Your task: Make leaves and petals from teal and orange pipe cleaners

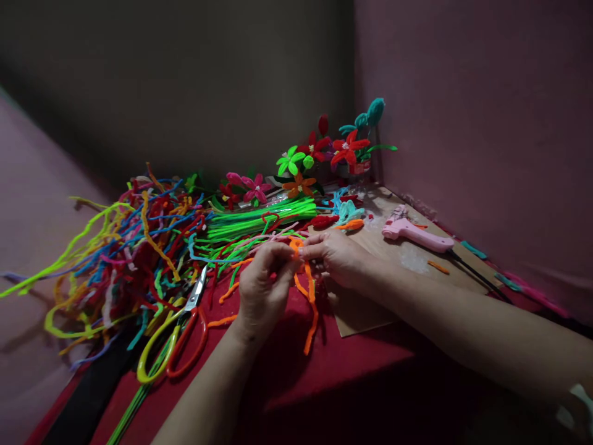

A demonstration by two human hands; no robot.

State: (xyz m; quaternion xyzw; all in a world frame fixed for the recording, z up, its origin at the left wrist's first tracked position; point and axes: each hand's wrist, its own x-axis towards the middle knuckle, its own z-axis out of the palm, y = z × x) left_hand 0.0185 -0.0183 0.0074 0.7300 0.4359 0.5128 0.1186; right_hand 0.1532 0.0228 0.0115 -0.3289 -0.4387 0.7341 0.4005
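Note:
Between my two hands is an orange pipe cleaner [311,296], looped at the top with its loose ends hanging down over the red cloth. My left hand [269,278] pinches it from the left, fingers curled. From the right, my right hand [336,253] grips the loop between thumb and fingertips. To the left of my left hand lie scissors [197,287] with one yellow and one red handle, blades pointing away. Just beyond the hands is a bundle of bright green pipe cleaners [259,219].
A tangled heap of coloured pipe cleaners [139,247] fills the left side. A pink glue gun [417,236] with a black cord rests on the cardboard [384,247] at right. Pipe-cleaner flowers [299,184] stand at the back, near the walls.

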